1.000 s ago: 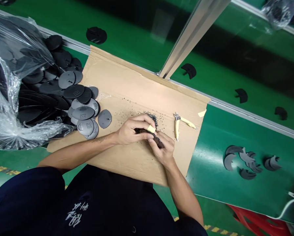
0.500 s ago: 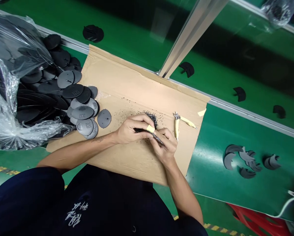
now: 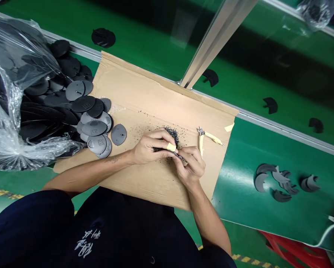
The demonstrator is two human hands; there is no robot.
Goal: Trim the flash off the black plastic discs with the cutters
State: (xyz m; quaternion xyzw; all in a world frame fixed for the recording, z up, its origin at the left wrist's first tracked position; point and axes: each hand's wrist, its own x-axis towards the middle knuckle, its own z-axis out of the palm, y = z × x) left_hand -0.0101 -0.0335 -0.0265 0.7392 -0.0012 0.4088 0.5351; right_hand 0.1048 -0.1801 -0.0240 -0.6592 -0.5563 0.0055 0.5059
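Over the cardboard sheet (image 3: 144, 182), my left hand (image 3: 150, 147) grips a thin black plastic piece (image 3: 180, 156), seen nearly edge-on and mostly covered by fingers. My right hand (image 3: 191, 163) pinches the same piece at its right end. Yellow tape (image 3: 171, 147) is wrapped round a finger of my left hand. Just behind the hands lies a pile of tiny black scraps (image 3: 172, 134). Yellow-handled nippers (image 3: 208, 138) rest with handles spread, to the right of the pile, apart from my right hand.
Many black discs (image 3: 94, 127) spill from a clear plastic bag (image 3: 10, 111) at the left; a single disc (image 3: 118, 134) lies beside them. Curved black pieces (image 3: 284, 182) sit on the green table at right. A metal post (image 3: 211, 48) rises before a green belt (image 3: 147, 44) carrying black parts.
My right hand has shifted slightly right and its fingers have changed position on the piece. The left hand is almost still. Parts on the green belt have moved slightly left.
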